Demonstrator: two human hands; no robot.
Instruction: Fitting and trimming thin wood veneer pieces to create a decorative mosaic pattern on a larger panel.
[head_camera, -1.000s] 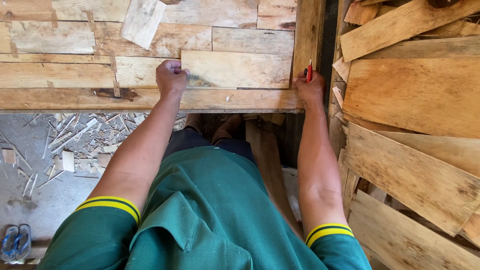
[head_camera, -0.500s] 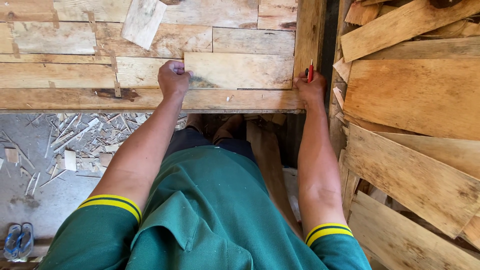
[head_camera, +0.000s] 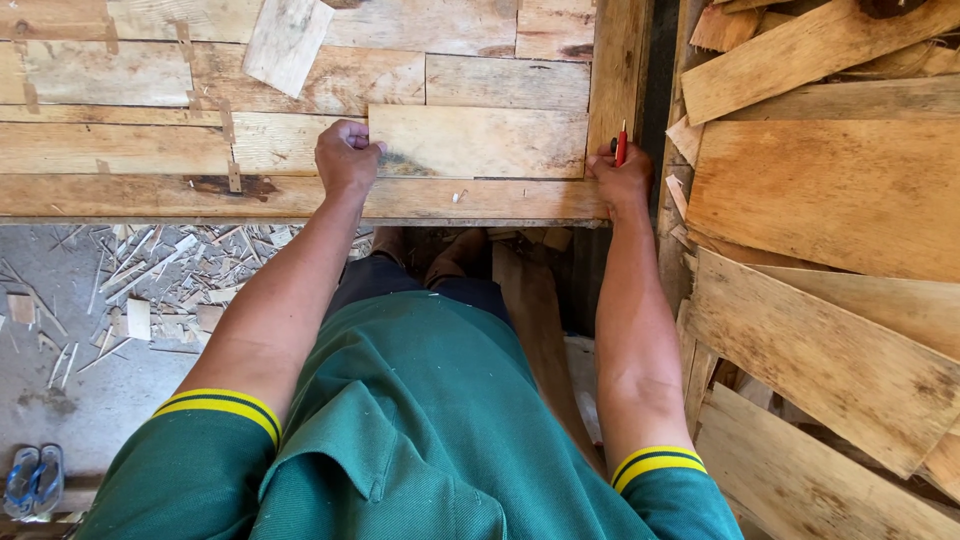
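Left hand (head_camera: 346, 155) curled on veneer sheet (head_camera: 478, 141) edge; right hand (head_camera: 620, 180) grips red tool (head_camera: 621, 143), perhaps knife.

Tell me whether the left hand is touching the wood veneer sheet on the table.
Touching. The head view shows the left hand with its fingers curled over the left edge of the veneer sheet, no gap between them.

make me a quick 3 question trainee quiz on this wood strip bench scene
1. True or false: the left hand rests on the left end of the pale wood piece.
2. What does the right hand hold? A) red-handled tool B) hammer C) brush
3. What lies on the floor at bottom left?

Key: 1 true; 2 A; 3 a pair of blue sandals, near wood scraps.
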